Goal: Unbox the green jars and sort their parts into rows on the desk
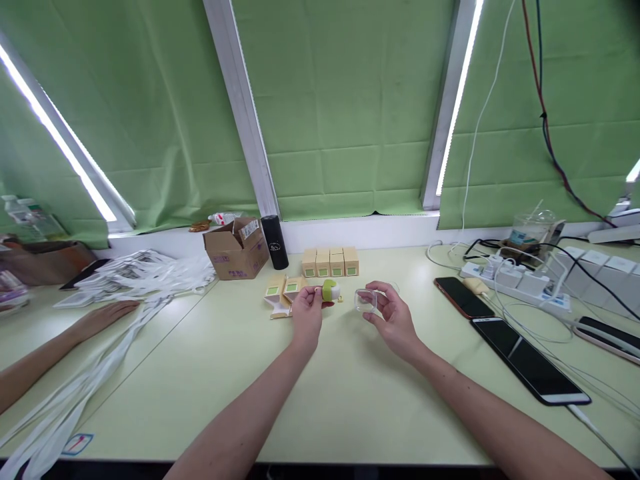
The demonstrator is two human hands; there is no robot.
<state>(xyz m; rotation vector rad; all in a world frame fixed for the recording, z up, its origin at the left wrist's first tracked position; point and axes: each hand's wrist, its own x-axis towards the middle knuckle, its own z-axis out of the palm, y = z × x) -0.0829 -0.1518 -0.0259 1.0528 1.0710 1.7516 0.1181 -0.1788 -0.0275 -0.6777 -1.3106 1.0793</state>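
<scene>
Between the fingers of my left hand [309,313] is a small round green-and-white item [331,291] with a little yellowish piece hanging at its right side; its exact kind is unclear. My right hand [395,317] grips a clear plastic cup-like case [365,301] by its side, held a short way right of the green-and-white item and apart from it. Just left of my left hand, two opened kraft boxes [275,291] with green labels lie on the table. Behind them stands a row of several closed kraft boxes [331,262].
A cardboard carton [236,250] and a black cylinder [275,242] stand at the back. White straps [135,280] and another person's hand [107,319] are at left. Phones [530,360], a power strip [520,287] and cables lie at right on the pale table [330,413].
</scene>
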